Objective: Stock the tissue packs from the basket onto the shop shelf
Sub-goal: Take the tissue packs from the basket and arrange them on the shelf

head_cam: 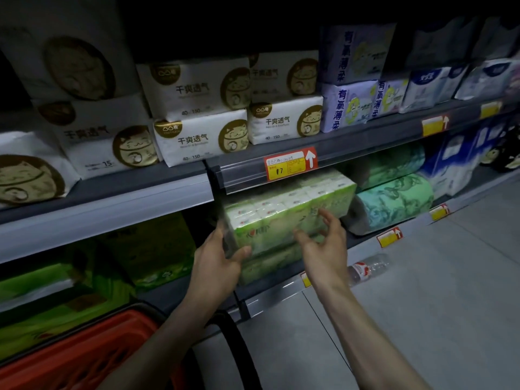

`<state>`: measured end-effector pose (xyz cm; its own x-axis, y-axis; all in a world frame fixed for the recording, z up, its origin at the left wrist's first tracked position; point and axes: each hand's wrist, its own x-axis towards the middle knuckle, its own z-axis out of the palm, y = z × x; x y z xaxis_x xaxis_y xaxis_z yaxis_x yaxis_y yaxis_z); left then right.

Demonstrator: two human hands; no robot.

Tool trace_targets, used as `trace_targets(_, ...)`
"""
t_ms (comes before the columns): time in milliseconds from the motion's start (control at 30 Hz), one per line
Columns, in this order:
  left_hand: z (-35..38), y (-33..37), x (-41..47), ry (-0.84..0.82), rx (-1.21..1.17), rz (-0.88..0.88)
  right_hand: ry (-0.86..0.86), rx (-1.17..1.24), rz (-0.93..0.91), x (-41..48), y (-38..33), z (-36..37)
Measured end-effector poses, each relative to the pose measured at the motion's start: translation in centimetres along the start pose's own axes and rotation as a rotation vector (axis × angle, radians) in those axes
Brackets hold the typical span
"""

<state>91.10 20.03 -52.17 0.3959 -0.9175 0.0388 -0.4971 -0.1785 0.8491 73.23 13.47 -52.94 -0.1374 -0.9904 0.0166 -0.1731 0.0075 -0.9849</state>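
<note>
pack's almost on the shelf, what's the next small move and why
Probably press the green tissue pack a little deeper with the open right hand. The left hand grips its front left corner, and the pack rests on a lower green pack, its front seemingly not yet flush with the one below.

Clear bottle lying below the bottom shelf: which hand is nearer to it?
Right. The right hand is just left of the bottle, open in front of the green tissue pack; the left hand grips that pack's left end, farther away.
</note>
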Motion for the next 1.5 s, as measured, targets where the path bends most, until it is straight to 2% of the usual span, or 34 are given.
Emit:
trace_targets(100,-0.1,0.2,1.0,-0.012,0.005,-0.037,-0.004,-0.108,-0.041,0.2,-0.5,0.6)
trace_targets(433,0.4,-0.8,4.7,0.034,-0.005,-0.098,-0.268,-0.186,0.0,1.1,-0.5,2.7)
trace_targets(600,0.3,-1.0,5.3,0.032,-0.006,-0.102,-0.376,-0.313,-0.031,1.7,0.3,2.7)
trace_targets(733,0.1,-1.0,5.3,0.009,0.025,-0.089,-0.379,-0.372,-0.029,1.8,0.3,2.6)
trace_targets(867,-1.0,-1.0,4.3,-0.028,0.059,-0.08,-0.274,-0.413,-0.012,0.9,-0.8,2.5)
trace_targets(933,-1.9,-1.2,3.2,-0.047,0.048,-0.072,-0.275,-0.427,-0.013,0.0,-1.8,2.7)
trace_targets(1167,-7.4,-2.1,-3.2,-0.08,0.118,0.035,-0.596,-0.535,-0.169,-5.6,-5.5,5.3)
trace_targets(1367,-17.0,-3.9,-11.9,-0.096,0.306,0.121,-0.844,-0.7,-0.387,-13.0,-8.6,8.3)
trace_targets(1500,-24.0,-6.4,-18.6,-0.149,0.454,0.093,-0.989,-0.785,-0.547,-19.6,-10.2,10.1)
